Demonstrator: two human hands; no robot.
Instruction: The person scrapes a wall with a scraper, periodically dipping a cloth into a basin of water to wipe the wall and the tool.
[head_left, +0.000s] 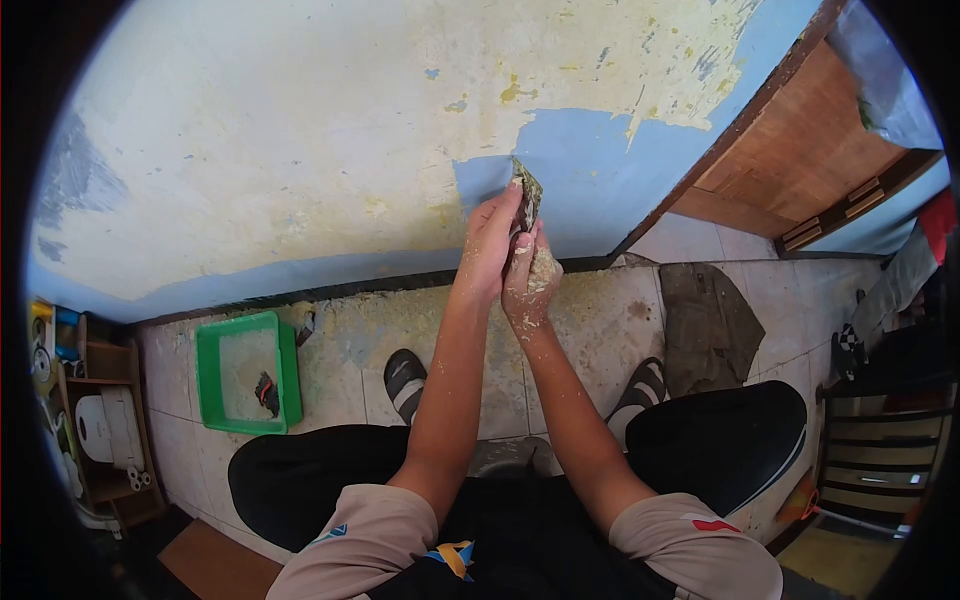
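Note:
A paint scraper (pixel 529 197) with a flat blade, covered in pale paint flakes, is against the wall (pixel 590 165), at the border between blue paint and a bared cream patch. My left hand (pixel 489 240) is closed on it, with fingers stretched along the blade. Below, my right hand (pixel 531 278) wraps round the handle end, and flakes stick to its skin. Most of the handle is hidden by both hands.
A green plastic tray (pixel 207 375) with a dark and red object inside stands on the tiled floor, left. A brown cloth (pixel 705 330) lies at right near a wooden door (pixel 800 150). Shelves (pixel 105 430) stand far left, a dark slatted rack (pixel 885 460) far right.

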